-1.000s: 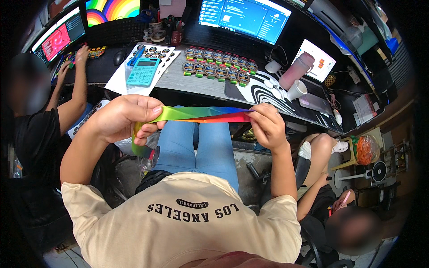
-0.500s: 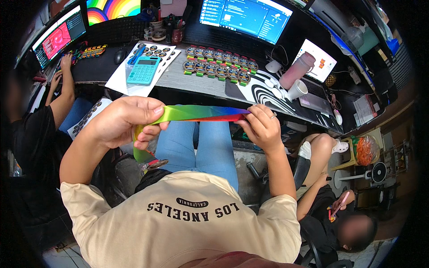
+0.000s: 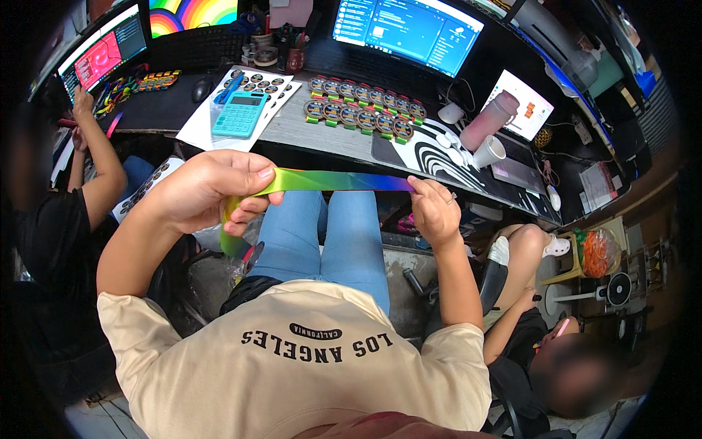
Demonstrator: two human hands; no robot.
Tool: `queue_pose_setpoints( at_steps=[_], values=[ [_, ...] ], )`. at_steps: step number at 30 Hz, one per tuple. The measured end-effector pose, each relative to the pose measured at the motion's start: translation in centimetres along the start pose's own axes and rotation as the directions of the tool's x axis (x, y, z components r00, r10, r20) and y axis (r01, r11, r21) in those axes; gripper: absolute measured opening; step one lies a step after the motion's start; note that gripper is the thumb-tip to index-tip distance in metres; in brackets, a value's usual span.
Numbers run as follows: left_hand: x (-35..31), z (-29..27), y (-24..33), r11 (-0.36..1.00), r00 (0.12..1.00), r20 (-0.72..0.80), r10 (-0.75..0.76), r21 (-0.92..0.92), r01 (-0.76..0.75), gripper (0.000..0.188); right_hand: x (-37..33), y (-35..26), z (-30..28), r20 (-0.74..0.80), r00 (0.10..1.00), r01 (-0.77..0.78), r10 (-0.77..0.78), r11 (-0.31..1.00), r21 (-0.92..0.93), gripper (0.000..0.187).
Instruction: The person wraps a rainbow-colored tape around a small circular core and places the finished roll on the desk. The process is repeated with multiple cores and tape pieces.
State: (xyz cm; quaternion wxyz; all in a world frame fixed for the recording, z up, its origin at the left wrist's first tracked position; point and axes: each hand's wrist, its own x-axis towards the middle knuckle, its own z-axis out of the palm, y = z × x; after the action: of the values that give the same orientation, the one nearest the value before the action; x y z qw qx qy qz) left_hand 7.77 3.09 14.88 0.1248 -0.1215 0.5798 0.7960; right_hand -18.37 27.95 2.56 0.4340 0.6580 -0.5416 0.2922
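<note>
A rainbow-coloured ribbon (image 3: 344,181) is stretched level above my lap between my two hands. My left hand (image 3: 223,192) is closed on its left part, thumb on top and fingers curled beneath. Its other end hangs below that hand toward a round medal (image 3: 254,254), seen only edge-on and partly. At the right end, my right hand (image 3: 436,212) pinches the blue-purple part between thumb and fingers. Beyond the hands, two rows of round medals (image 3: 365,119) with folded coloured ribbons lie on the desk (image 3: 289,126).
A turquoise calculator (image 3: 240,115) rests on sheets of round stickers (image 3: 196,132). To the right stand a pink tumbler (image 3: 488,123) and a white cup (image 3: 489,152), near a laptop (image 3: 518,174). One person (image 3: 102,164) works at left; another (image 3: 519,336) sits at right.
The ribbon has flattened and its red underside no longer shows between my hands. My right hand has shifted slightly right and down. The left co-worker's hand has moved up toward the screen.
</note>
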Motion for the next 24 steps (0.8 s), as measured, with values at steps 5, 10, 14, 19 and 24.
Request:
queue_pose_setpoints(
  at_steps=[5,10,14,19,24],
  values=[
    [0.1,1.0,0.4,0.989,0.997,0.023,0.08,0.123,-0.082,0.033,0.3,1.3,1.1,-0.082,0.996,-0.024,0.015,0.993,-0.113,0.016],
    [0.9,2.0,1.1,0.788,0.893,0.176,0.414,0.423,-0.449,0.029,2.3,-0.6,3.9,-0.09,0.935,-0.327,0.344,0.931,0.164,0.026],
    [1.5,2.6,1.6,0.642,0.762,0.227,0.607,0.426,-0.638,0.026,2.4,-4.3,6.1,0.076,0.801,-0.551,0.595,0.681,0.482,0.028],
    [3.2,2.8,1.5,0.555,0.689,0.195,0.698,0.46,-0.693,0.022,2.0,-7.0,6.6,0.269,0.718,-0.649,0.642,0.479,0.591,0.024],
    [5.9,2.3,1.3,0.123,0.404,0.263,0.876,0.688,-0.715,0.031,1.9,-8.1,6.3,0.283,0.69,-0.65,0.667,0.398,0.648,0.019]
  ],
)
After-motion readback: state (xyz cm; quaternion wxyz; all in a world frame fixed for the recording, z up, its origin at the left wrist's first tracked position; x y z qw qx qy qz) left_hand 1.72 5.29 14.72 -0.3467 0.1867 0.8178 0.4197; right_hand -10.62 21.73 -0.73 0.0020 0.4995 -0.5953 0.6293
